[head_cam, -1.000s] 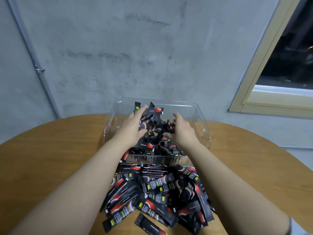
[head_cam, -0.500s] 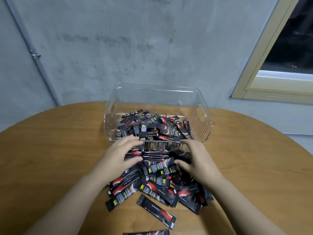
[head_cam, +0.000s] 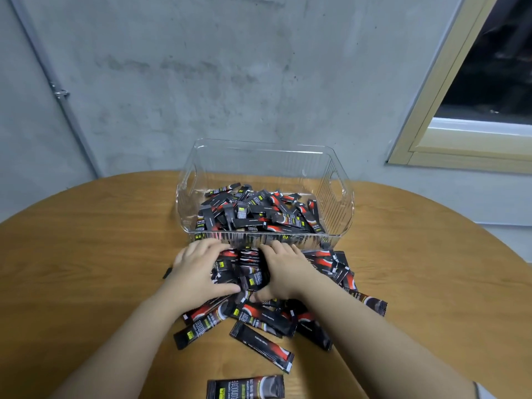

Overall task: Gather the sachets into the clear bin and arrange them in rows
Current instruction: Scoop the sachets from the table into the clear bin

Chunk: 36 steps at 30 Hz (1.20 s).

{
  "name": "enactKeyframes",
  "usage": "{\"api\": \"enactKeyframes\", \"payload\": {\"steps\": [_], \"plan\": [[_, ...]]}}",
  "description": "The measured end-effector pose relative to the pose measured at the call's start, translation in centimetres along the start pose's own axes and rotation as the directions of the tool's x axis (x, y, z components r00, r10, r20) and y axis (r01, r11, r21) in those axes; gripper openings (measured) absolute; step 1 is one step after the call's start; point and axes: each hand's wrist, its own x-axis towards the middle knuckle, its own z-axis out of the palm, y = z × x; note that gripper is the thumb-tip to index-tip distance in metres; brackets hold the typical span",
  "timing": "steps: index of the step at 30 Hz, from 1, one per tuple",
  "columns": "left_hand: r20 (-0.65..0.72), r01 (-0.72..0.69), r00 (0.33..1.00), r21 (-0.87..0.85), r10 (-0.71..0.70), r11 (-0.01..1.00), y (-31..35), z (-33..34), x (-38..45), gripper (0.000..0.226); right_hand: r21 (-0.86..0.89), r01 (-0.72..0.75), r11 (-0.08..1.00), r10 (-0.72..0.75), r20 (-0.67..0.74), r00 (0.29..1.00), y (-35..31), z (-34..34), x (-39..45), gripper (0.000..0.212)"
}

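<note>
My left hand [head_cam: 198,272] and right hand [head_cam: 283,273] cup a bundle of black-and-red foil sachets [head_cam: 244,272] between them on the round wooden counter [head_cam: 86,254]. The fingers of both hands are curled around the sides of the bundle, and both thumbs close it from the near side. I judge this two-sided hold is meant to keep the slippery sachets together for one lift.

The bundle lies just in front of the near wall of the clear ribbed plastic bin [head_cam: 339,203], so the carry over the rim is short. The bin sits toward the far edge of the counter and already holds a loose, unsorted heap of sachets [head_cam: 259,214]; no rows are formed.

More loose sachets [head_cam: 260,342] lie toward the near edge, under my forearms. The counter to the left and right of the bin is bare, leaving room to sweep.
</note>
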Motion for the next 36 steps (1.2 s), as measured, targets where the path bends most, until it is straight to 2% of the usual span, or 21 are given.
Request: {"api": "enactKeyframes", "payload": {"steps": [3, 6, 10, 13, 18, 22, 25, 29, 31, 33, 36], "plan": [[0.119, 0.115, 0.986, 0.019, -0.117, 0.993, -1.9, -0.3, -0.8, 0.101, 0.007, -0.038, 0.999, 0.037, 0.061, 0.997, -0.4, -0.2, 0.6, 0.095], [0.224, 0.14, 0.966, -0.029, -0.13, 0.99, -2.5, 0.2, -1.3, 0.108, 0.051, -0.033, 0.998, 0.031, 0.035, 0.999, -0.5, -0.1, 0.9, 0.075], [0.156, 0.133, 0.98, -0.076, -0.12, 0.988, -2.4, 0.8, -1.0, 0.107, 0.064, -0.005, 0.998, 0.007, -0.033, 0.999, -0.6, 0.3, 0.8, 0.062], [0.091, 0.132, 0.988, -0.071, -0.126, 0.989, -2.6, 1.0, -0.6, 0.097, 0.085, 0.032, 0.996, -0.026, -0.066, 0.997, -0.4, 0.6, 0.7, 0.053], [0.066, 0.158, 0.986, -0.059, -0.154, 0.986, -2.2, 1.6, -0.1, 0.09, 0.1, 0.067, 0.993, -0.054, -0.126, 0.991, -0.3, 0.5, 0.4, 0.041], [0.052, 0.133, 0.99, -0.05, -0.13, 0.99, -1.8, 2.5, 0.4, 0.074, 0.186, 0.073, 0.98, -0.034, -0.203, 0.979, 0.1, -0.2, -0.2, 0.049], [0.019, 0.087, 0.996, -0.048, -0.087, 0.995, -1.7, 2.6, 0.6, 0.058, 0.279, 0.06, 0.958, 0.032, -0.314, 0.949, 0.4, -1.5, -0.9, 0.054], [-0.002, 0.025, 1.0, -0.025, -0.025, 0.999, -1.2, 2.3, 0.9, 0.046, 0.366, 0.038, 0.93, 0.171, -0.523, 0.835, 1.9, -4.0, -0.6, 0.058], [-0.003, 0.008, 1.0, -0.026, -0.008, 1.0, -1.1, 2.2, 1.1, 0.037, 0.37, -0.007, 0.929, 0.236, -0.577, 0.782, 3.3, -5.2, 0.0, 0.057], [0.019, -0.003, 1.0, 0.001, 0.003, 1.0, -0.9, 1.9, 1.1, 0.028, 0.386, -0.074, 0.919, 0.301, -0.571, 0.764, 4.9, -6.2, 0.8, 0.055], [-0.002, -0.004, 1.0, -0.05, 0.004, 0.999, -0.1, 0.8, 0.9, 0.023, 0.424, -0.21, 0.881, 0.402, -0.437, 0.804, 6.6, -6.8, 2.0, 0.067]]}}
